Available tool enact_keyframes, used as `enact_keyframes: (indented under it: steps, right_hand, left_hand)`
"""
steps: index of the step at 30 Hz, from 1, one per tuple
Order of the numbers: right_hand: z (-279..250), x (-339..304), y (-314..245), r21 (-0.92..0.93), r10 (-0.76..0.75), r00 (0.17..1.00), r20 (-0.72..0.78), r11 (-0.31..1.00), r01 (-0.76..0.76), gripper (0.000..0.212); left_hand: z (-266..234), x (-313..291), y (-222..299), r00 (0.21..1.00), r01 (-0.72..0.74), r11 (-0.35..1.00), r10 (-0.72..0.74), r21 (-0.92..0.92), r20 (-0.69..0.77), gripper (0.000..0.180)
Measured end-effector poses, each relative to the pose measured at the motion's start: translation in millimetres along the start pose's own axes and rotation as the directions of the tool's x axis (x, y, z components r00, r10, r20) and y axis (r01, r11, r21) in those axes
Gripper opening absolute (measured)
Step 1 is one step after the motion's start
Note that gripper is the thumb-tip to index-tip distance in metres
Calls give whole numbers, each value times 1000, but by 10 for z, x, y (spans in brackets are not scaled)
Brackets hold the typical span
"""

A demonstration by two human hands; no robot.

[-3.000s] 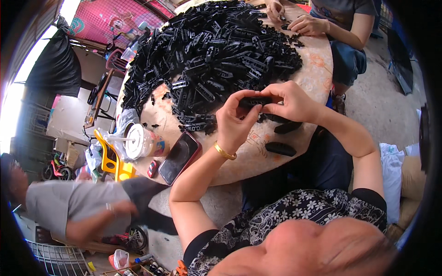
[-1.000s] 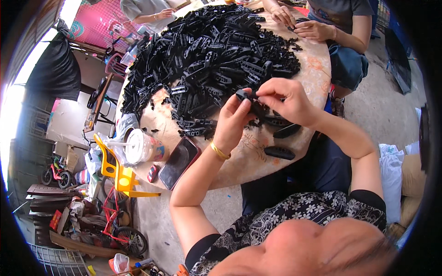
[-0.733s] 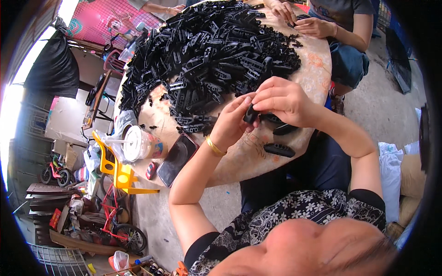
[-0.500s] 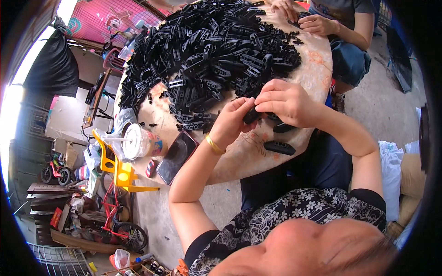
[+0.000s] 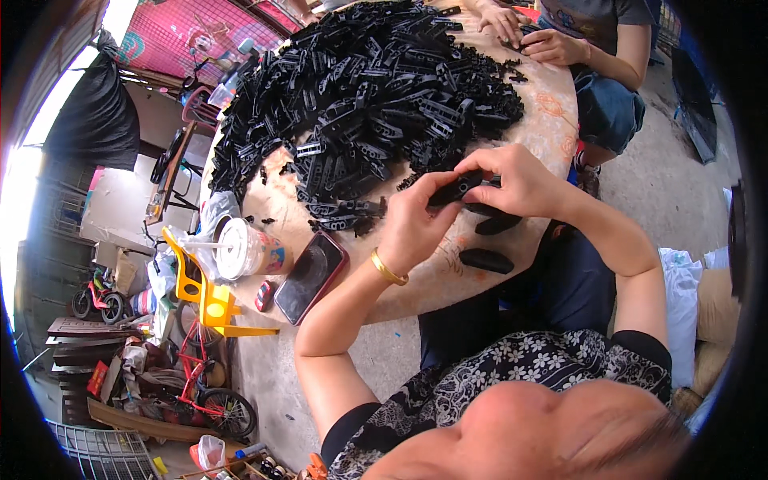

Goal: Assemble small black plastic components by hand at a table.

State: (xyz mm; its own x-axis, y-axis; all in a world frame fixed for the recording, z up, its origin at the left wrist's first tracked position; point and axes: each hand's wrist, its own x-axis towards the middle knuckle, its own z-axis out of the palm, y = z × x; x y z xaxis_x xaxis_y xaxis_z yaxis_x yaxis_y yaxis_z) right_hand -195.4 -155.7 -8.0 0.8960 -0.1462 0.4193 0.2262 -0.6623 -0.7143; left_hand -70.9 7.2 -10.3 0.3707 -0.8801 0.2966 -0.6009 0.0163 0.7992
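Observation:
Between my two hands is a long black plastic part (image 5: 458, 190) with small round holes, raised just over the table. My left hand (image 5: 412, 220), with a gold bangle at its wrist, is closed round one end, thumb below and fingers above. The other end is pinched by the thumb and fingers of my right hand (image 5: 520, 182). Under and beside my right hand lies a rounded black piece (image 5: 498, 224), partly covered. Another such piece (image 5: 486, 260) rests nearer the table edge. Beyond my hands spreads a large heap of black plastic parts (image 5: 384, 96).
On the round table (image 5: 400, 300), left of my left forearm, are a phone (image 5: 310, 278), a small red-and-black object (image 5: 265, 295) and a lidded cup with straw (image 5: 244, 248). A yellow plastic chair (image 5: 214, 304) stands beyond. At the far right, a co-worker's hands (image 5: 552, 46) handle black pieces.
The black part has turned and now shows more of its length between my hands. My left hand has opened its grip wider around it, and my right hand has shifted slightly.

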Motion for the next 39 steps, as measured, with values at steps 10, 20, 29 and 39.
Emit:
enact_keyframes:
  steps: [10, 20, 29, 39]
  right_hand:
    - [-454, -44, 675, 53, 243, 970, -24, 969, -242, 25]
    - [-314, 43, 788, -391, 45, 988, -145, 915, -99, 18]
    - [-212, 109, 768, -544, -139, 984, -111, 837, 57, 7]
    - [34, 126, 154, 211, 31, 964, -265, 977, 27, 18]
  left_hand:
    - [-439, 353, -433, 948, -157, 597, 315, 787, -50, 35]
    - [-532, 433, -605, 979, -112, 403, 201, 908, 32, 12]
    - [-472, 365, -456, 917, 136, 989, -148, -59, -370, 16]
    - [-148, 203, -334, 905, 382, 441, -354, -812, 234, 38]
